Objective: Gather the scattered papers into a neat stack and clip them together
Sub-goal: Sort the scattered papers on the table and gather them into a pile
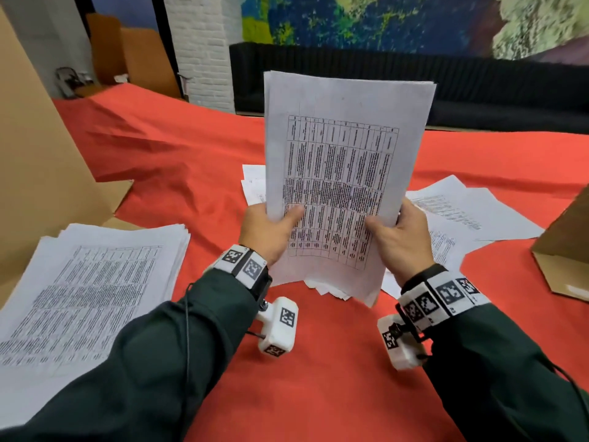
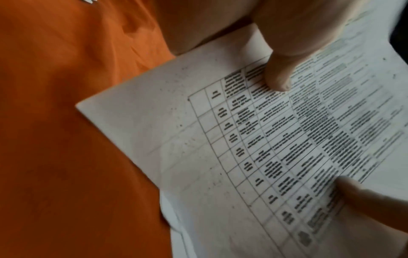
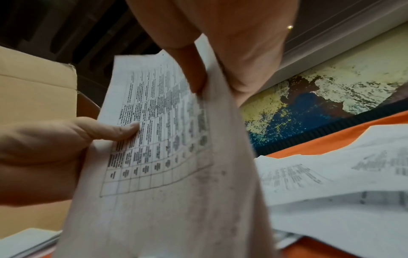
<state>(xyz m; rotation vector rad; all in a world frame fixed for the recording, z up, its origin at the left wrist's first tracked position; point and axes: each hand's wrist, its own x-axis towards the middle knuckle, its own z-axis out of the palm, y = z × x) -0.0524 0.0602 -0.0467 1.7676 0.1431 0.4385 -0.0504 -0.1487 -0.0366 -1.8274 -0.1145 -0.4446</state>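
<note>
Head view overhead, wrist views close, sharing papers [image 1: 344,173]

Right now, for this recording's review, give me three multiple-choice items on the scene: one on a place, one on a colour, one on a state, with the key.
1. Where does the large flat pile of papers lie?
A. at the person's left
B. on the black sofa
C. inside a box

2. What colour is the cloth on the table?
A. blue
B. red-orange
C. white

3. How is the held sheaf of papers kept?
A. flat under one palm
B. upright, gripped by both hands
C. clipped and set down

Key: 1 A, it lies beside the left sleeve. 2 B, red-orange shows all around the papers. 3 B, the left hand and the right hand pinch its side edges, its lower edge on the cloth.
</note>
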